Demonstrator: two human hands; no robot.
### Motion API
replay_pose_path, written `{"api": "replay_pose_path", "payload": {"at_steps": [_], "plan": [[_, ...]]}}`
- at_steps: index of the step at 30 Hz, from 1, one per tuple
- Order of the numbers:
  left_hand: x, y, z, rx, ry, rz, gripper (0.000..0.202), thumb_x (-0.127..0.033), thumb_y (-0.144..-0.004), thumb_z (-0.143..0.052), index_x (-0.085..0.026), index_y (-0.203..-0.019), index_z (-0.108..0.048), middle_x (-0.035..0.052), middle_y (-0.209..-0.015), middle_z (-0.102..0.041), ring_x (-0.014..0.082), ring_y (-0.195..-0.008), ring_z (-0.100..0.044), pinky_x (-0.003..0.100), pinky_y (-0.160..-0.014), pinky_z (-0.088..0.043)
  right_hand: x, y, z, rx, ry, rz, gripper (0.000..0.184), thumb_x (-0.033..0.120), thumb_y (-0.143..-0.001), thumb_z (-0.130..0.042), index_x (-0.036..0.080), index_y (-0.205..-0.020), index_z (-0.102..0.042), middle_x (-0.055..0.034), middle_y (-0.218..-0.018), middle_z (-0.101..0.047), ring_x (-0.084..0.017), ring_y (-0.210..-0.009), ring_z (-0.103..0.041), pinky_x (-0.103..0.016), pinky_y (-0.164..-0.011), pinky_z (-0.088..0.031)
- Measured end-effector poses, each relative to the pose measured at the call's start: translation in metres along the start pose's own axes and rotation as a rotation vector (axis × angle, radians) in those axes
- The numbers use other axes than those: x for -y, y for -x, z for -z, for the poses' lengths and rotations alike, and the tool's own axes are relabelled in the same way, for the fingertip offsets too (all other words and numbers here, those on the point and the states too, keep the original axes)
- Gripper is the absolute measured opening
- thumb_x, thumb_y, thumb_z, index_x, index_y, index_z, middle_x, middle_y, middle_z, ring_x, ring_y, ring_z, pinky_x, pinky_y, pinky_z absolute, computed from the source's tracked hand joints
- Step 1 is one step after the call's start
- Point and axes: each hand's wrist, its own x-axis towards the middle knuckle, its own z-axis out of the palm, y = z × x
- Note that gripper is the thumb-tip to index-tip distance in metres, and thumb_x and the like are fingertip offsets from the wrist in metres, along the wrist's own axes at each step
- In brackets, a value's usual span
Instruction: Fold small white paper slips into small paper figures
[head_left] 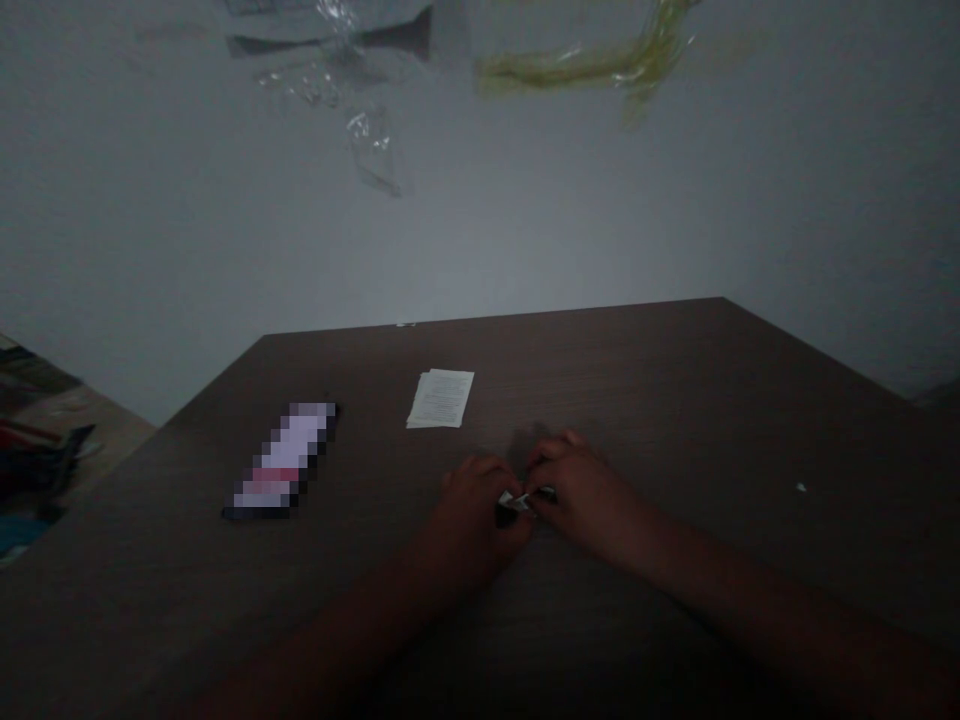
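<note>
My left hand and my right hand rest together on the dark wooden table, fingers curled. Between their fingertips both pinch a small silvery-white object; it is too small and dim to name. A folded white leaflet with printed text lies flat just beyond my hands. To the left lies a flat oblong box, its face blurred out.
A tiny pale scrap lies on the table at the right. The table's far edge meets a grey wall, where clear and yellowish plastic wrappers hang at the top. Cluttered things sit off the table's left side.
</note>
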Motion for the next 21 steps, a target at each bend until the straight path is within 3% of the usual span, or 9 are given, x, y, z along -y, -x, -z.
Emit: {"api": "replay_pose_path", "payload": {"at_steps": [5,8,10,13,16,21], "plan": [[0.003,-0.001,-0.001,0.012,0.016,0.006,0.020,-0.014,-0.092,-0.083,-0.025,-0.109,-0.078,0.0074,-0.128,-0.085,0.0335,-0.129,-0.078,0.052,-0.114,-0.062,0.000,-0.001,0.000,0.031,0.031,0.003,0.016,0.013,-0.102,-0.086,0.025,-0.094,-0.093,-0.0111,-0.110,-0.084,-0.033,-0.110,-0.070,-0.051,-0.102,-0.052],[0.003,-0.004,0.003,0.023,0.028,-0.010,0.004,-0.023,-0.103,-0.076,-0.026,-0.105,-0.078,0.0069,-0.123,-0.085,0.0313,-0.124,-0.078,0.050,-0.114,-0.061,-0.001,-0.002,0.001,0.006,0.006,-0.003,0.016,0.014,-0.101,-0.087,0.025,-0.092,-0.092,-0.0105,-0.106,-0.083,-0.033,-0.108,-0.071,-0.052,-0.105,-0.054],[0.004,-0.007,0.008,0.027,0.050,-0.034,0.020,-0.028,-0.114,-0.062,-0.025,-0.101,-0.077,0.0074,-0.118,-0.085,0.0289,-0.119,-0.078,0.048,-0.113,-0.061,-0.003,-0.003,0.001,0.001,-0.046,-0.007,0.017,0.012,-0.100,-0.086,0.025,-0.091,-0.091,-0.0076,-0.099,-0.081,-0.029,-0.102,-0.073,-0.051,-0.107,-0.054],[0.009,-0.012,0.018,-0.003,0.094,-0.053,0.035,-0.033,-0.120,-0.047,-0.024,-0.099,-0.073,0.0083,-0.110,-0.081,0.0272,-0.111,-0.078,0.044,-0.106,-0.063,-0.007,-0.004,0.004,-0.011,-0.159,-0.035,0.017,0.010,-0.100,-0.084,0.023,-0.091,-0.089,-0.0055,-0.094,-0.079,-0.025,-0.096,-0.074,-0.043,-0.098,-0.056],[0.018,-0.016,0.023,-0.050,0.100,-0.028,0.036,-0.039,-0.120,-0.045,-0.024,-0.099,-0.071,0.0084,-0.106,-0.079,0.0281,-0.107,-0.079,0.044,-0.103,-0.065,-0.009,-0.004,0.008,-0.057,-0.244,-0.054,0.015,0.014,-0.105,-0.080,0.022,-0.096,-0.090,-0.0067,-0.099,-0.081,-0.024,-0.095,-0.076,-0.038,-0.088,-0.057],[0.026,-0.019,0.021,-0.135,0.136,0.043,0.030,-0.041,-0.118,-0.050,-0.028,-0.114,-0.076,0.0092,-0.120,-0.085,0.0297,-0.116,-0.081,0.044,-0.107,-0.066,-0.014,-0.005,0.013,-0.077,-0.242,-0.068,0.013,0.020,-0.107,-0.079,0.022,-0.113,-0.090,-0.0092,-0.110,-0.083,-0.027,-0.104,-0.078,-0.040,-0.094,-0.060]]}}
